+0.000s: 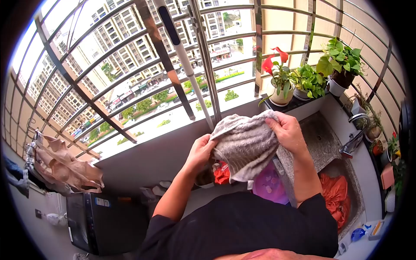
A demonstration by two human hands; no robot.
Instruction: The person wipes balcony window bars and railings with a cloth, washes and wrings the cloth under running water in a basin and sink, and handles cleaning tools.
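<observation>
A damp-looking grey towel point(247, 145) hangs in folds between my two hands, held up in front of my chest. My left hand point(203, 149) pinches its left edge. At the upper right corner, my right hand point(288, 130) grips the cloth between thumb and fingers. Below the towel, a purple basin point(269, 186) and a red item point(221, 173) are partly hidden by it. To the right is a stone sink point(323, 134), with red-orange cloth point(336, 199) lying in its lower basin.
Potted plants point(310, 84) line the ledge behind the sink, near a metal faucet point(353, 141). Barred windows and a white pole point(186, 65) stand ahead. At left are hanging clothes point(69, 164) and a black appliance point(115, 225).
</observation>
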